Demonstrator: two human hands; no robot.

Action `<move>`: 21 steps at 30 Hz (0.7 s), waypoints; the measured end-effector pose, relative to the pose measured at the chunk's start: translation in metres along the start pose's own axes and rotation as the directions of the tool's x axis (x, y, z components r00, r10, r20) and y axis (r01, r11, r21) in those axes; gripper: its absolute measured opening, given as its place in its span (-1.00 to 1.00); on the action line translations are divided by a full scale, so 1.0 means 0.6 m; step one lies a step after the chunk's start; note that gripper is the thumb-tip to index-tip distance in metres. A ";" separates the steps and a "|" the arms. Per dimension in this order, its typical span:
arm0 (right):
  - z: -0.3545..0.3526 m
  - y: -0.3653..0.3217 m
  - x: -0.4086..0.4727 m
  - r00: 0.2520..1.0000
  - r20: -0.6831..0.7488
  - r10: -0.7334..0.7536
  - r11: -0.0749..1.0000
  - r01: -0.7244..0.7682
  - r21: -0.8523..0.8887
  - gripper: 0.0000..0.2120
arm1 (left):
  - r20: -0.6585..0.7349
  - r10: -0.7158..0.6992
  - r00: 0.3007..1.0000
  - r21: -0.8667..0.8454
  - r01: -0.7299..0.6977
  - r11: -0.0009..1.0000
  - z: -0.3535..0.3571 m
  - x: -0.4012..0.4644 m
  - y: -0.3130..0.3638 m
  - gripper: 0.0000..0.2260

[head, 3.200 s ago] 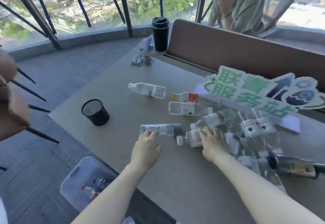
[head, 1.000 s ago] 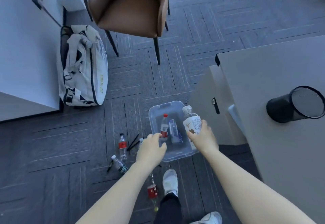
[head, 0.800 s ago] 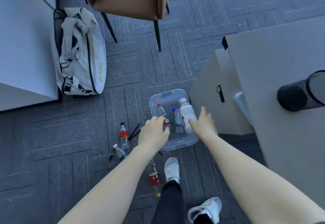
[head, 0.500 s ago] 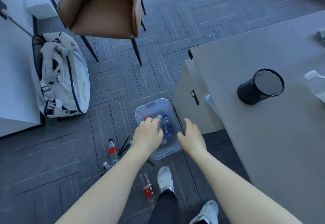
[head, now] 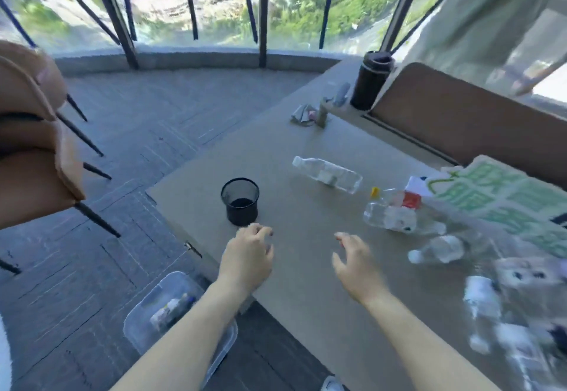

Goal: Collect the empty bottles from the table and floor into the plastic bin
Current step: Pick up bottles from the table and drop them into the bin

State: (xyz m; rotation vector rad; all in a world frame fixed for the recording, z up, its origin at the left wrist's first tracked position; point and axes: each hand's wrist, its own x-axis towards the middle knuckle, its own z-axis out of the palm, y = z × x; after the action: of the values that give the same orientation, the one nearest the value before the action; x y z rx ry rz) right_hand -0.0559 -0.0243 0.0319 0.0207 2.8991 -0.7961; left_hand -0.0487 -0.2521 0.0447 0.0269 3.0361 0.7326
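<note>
A: Swung back up from floor to table (head: 306,268) since half a second ago. Bottle carried by right hand a second ago now dropped off; both hands back over tabletop.

B: Finger state?

A: Left hand (head: 248,260) loosely curled, holding nothing. Right hand (head: 357,263) spread and relaxed, also holding nothing.

B: Meaning for task?

A: One delivery done. Plastic bin (head: 144,326) on floor below table edge, a few bottles inside. Many left on table: clear bottle (head: 328,174) lying apart, red-labelled bottle (head: 399,199) just beyond another, blurred cluster further right. Next pickup likely there.

B: Legible writing?

A: Green characters on white sign (head: 503,203), too smeared to read. Bottle labels unreadable. Black mesh cup (head: 240,205) unmarked.
</note>
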 end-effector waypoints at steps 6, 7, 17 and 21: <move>-0.127 0.185 0.074 0.992 -0.014 0.126 0.951 -0.125 -0.283 -0.41 | 0.078 0.099 0.992 0.049 -0.103 0.993 0.070 0.064 0.174 -0.69; -0.137 0.205 0.090 0.993 -0.010 0.121 0.935 -0.117 -0.336 -0.39 | 0.084 0.103 0.991 0.064 -0.108 0.992 0.083 0.073 0.195 -0.69; -0.113 0.293 0.201 0.997 0.074 0.015 0.846 0.027 -0.533 -0.32 | 0.177 -0.038 0.983 0.144 0.012 0.990 0.176 0.101 0.267 -0.69; -0.104 0.282 0.202 0.990 0.128 -0.060 0.820 0.122 -0.560 -0.34 | 0.171 -0.078 0.982 0.169 0.048 0.984 0.163 0.102 0.250 -0.69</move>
State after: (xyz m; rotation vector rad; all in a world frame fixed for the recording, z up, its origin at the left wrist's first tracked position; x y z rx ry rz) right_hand -0.1759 0.1502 -0.0168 -0.2160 2.9239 0.0887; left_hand -0.1060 -0.0729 0.0255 -0.0023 2.9031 0.4470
